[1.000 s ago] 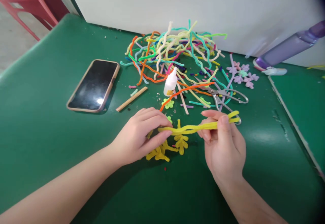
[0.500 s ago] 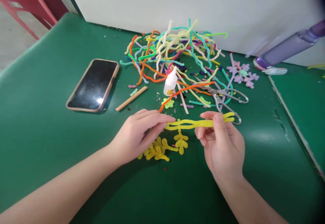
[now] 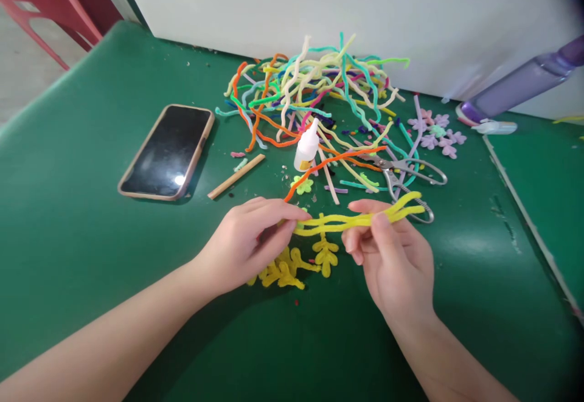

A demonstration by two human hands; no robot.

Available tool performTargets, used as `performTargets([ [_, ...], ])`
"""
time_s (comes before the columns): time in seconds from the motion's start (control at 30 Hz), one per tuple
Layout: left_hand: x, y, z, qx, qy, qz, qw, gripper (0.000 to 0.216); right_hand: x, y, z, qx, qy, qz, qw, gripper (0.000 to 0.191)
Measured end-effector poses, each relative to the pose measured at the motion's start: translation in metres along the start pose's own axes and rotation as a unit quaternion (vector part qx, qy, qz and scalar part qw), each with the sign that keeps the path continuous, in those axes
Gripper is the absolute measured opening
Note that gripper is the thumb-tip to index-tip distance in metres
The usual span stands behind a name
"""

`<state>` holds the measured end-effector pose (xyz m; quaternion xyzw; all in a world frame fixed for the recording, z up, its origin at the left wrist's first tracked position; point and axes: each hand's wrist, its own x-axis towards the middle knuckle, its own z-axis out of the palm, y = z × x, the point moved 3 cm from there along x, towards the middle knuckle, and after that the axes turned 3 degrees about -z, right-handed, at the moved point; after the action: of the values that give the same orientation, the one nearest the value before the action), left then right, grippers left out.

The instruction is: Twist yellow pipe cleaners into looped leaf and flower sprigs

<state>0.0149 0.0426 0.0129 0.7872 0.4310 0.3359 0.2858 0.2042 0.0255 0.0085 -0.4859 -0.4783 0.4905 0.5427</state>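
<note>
Yellow pipe cleaners (image 3: 335, 224) stretch sideways between my two hands. My left hand (image 3: 255, 241) pinches their left end, which its fingers partly hide. Between thumb and fingers, my right hand (image 3: 395, 256) grips them near the right end, where two tips fan apart. Below on the table lie yellow leaf-shaped pipe cleaner pieces (image 3: 285, 271), partly covered by my left hand, and one yellow leaf sprig (image 3: 325, 255). Just above my hands are a small green flower (image 3: 302, 184), an orange pipe cleaner (image 3: 335, 162) and a white glue bottle (image 3: 307, 146).
A tangle of coloured pipe cleaners (image 3: 314, 79) lies at the back. Scissors (image 3: 395, 168) rest to the right, near purple and pink flowers (image 3: 440, 134). A phone (image 3: 168, 152) and a wooden stick (image 3: 236, 177) lie left. A purple bottle (image 3: 520, 86) leans at the far right.
My right hand has slid slightly left along the yellow pipe cleaners, and their right tips now spread further apart. My left hand has barely shifted.
</note>
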Motion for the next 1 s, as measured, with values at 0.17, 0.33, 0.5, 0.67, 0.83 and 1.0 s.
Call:
performTargets([
  [0.17, -0.002, 0.001, 0.001, -0.012, -0.021, 0.035, 0.999, 0.02, -0.006, -0.002, 0.011, -0.045, -0.036, 0.078, 0.995, 0.02],
  [0.33, -0.003, 0.002, 0.002, 0.003, -0.013, 0.02, 1.0, 0.023, -0.007, -0.003, 0.014, -0.044, -0.058, 0.083, 0.994, 0.016],
  [0.5, -0.004, 0.001, 0.002, 0.003, -0.02, 0.005, 1.0, 0.024, -0.006, -0.003, 0.012, -0.037, -0.043, 0.09, 0.994, 0.016],
  [0.67, -0.003, 0.002, 0.003, -0.022, -0.032, 0.043, 0.998, 0.023, -0.007, -0.004, 0.015, 0.006, -0.056, 0.13, 0.99, 0.018],
  [0.83, -0.003, 0.002, 0.003, -0.024, -0.036, 0.057, 0.997, 0.02, -0.006, -0.005, 0.015, 0.016, -0.054, 0.118, 0.991, 0.012],
  [1.0, -0.001, 0.002, 0.002, -0.019, -0.009, 0.062, 0.998, 0.022, -0.005, -0.005, 0.014, 0.027, -0.04, 0.106, 0.993, 0.012],
])
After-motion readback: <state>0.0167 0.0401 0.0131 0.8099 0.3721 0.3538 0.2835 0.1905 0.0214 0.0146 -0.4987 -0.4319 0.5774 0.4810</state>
